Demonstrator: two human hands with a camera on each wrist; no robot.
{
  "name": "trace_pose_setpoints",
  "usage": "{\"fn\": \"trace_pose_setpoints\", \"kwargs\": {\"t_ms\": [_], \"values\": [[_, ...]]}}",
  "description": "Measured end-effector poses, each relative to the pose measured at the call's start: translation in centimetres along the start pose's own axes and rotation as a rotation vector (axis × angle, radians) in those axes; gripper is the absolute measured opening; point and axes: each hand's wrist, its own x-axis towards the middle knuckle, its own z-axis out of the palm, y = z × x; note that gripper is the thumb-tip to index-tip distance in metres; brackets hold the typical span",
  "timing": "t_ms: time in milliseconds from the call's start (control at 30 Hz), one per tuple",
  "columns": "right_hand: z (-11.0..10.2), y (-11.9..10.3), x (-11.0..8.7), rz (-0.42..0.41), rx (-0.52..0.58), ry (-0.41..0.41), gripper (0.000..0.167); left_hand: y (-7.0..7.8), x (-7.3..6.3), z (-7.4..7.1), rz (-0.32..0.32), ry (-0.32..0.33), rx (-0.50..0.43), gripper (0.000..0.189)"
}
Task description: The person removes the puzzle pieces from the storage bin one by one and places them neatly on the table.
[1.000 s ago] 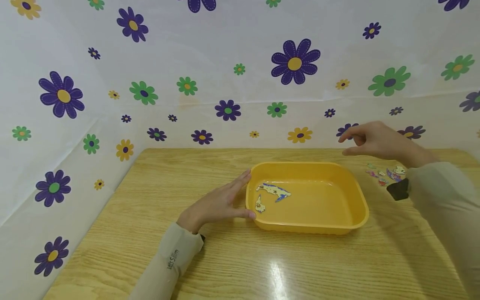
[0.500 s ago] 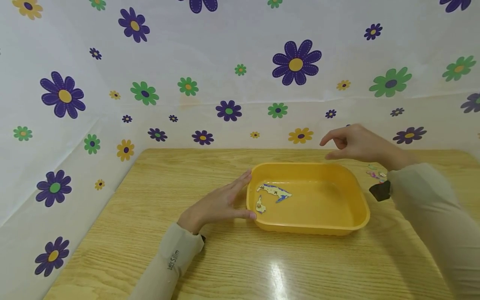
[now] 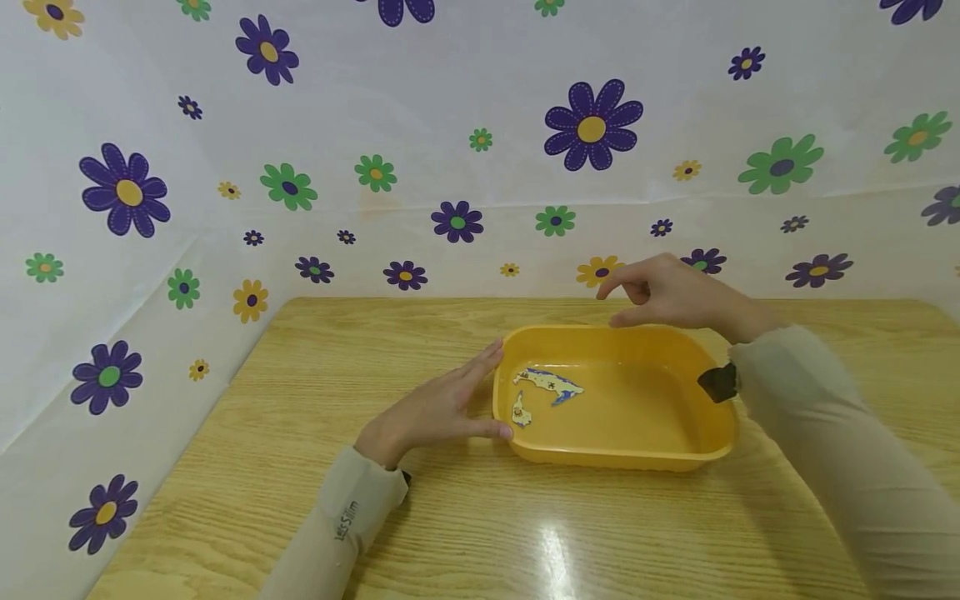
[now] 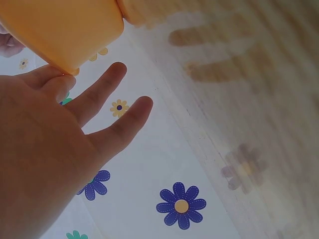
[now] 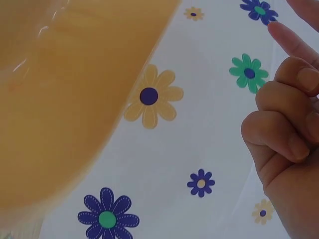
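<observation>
A yellow plastic basin (image 3: 622, 458) stands on the wooden table, with a long, flat, cream-and-blue cut-out piece (image 3: 549, 381) and a smaller cream piece (image 3: 521, 412) lying at its left end. My left hand (image 3: 438, 412) spans that end, thumb at the near corner and fingertips at the far one. In the left wrist view two fingers (image 4: 119, 124) stick out straight, off the basin. My right hand (image 3: 671, 292) hovers over the basin's far rim. Its index finger and thumb stretch out apart, nothing visible between them, while the other fingers (image 5: 276, 129) fold toward the palm.
A white sheet with purple, green and yellow flowers (image 3: 592, 129) hangs behind and to the left of the table (image 3: 315, 367). My right sleeve (image 3: 832, 433) crosses the table's right side, in front of the spot where several small colourful pieces lay.
My right hand has moved left, from near the small colourful pieces to over the basin's far rim, and its sleeve now hides those pieces. The left hand and basin have stayed put.
</observation>
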Motion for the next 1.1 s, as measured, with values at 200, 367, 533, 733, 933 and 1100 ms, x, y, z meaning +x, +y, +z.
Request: {"fn": "trace_pose_setpoints", "kwargs": {"t_ms": [200, 367, 533, 733, 933, 1100], "values": [[0.6, -0.8, 0.6, 0.018, 0.001, -0.014, 0.028, 0.1, -0.1, 0.0, 0.006, 0.004, 0.005, 0.107], [1.0, -1.2, 0.8, 0.002, 0.024, -0.029, 0.027, 0.2, -0.1, 0.0, 0.007, 0.002, 0.012, 0.107], [1.5, -1.5, 1.1, -0.028, 0.052, -0.037, 0.028, 0.0, 0.0, -0.1, 0.007, -0.001, 0.01, 0.108], [2.5, -1.6, 1.5, -0.082, 0.084, -0.06, 0.028, 0.0, 0.0, 0.0, 0.006, -0.004, -0.002, 0.107], [3.6, -1.8, 1.9, -0.124, 0.085, -0.114, 0.028, -0.1, 0.0, 0.0, -0.001, -0.006, -0.009, 0.108], [4.5, -2.1, 2.2, -0.146, 0.092, -0.152, 0.029, -0.1, 0.0, 0.0, 0.005, -0.006, -0.005, 0.107]]}}
